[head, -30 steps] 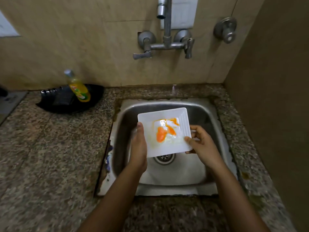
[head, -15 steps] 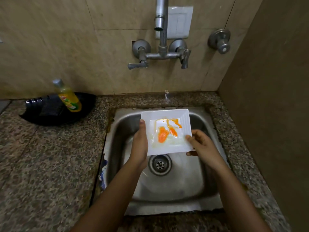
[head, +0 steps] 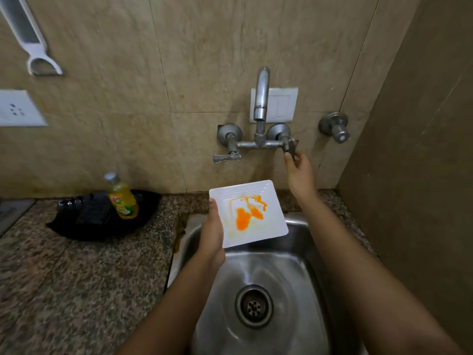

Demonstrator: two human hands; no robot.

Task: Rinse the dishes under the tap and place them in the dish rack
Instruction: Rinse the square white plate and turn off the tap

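Head view, single frame logged. I note the left hand (head: 212, 235) holding the white square plate (head: 258, 211) by its left edge: the grip pinches the rim, thumb on top, the other fingers hidden underneath. The plate is in the air over the back-left part of the sink (head: 294, 252), slightly tilted, below the tap spout (head: 261, 98); orange sauce smears mark its centre. The right hand (head: 299, 170) is raised to the wall, and its grip pinches the lower end of the right tap lever (head: 290, 149) between thumb and fingertips. The left tap lever (head: 226, 157) lies level, with no hand on it. The drain (head: 254, 306) sits in the basin floor between the person's forearms. On the granite counter (head: 76, 278) left of the sink I see a black tray (head: 84, 219) against the wall, with a yellow soap bottle (head: 122, 198) on it. A round valve (head: 334, 126) is fixed to the wall right of the tap. A white socket (head: 18, 108) is at the left edge.
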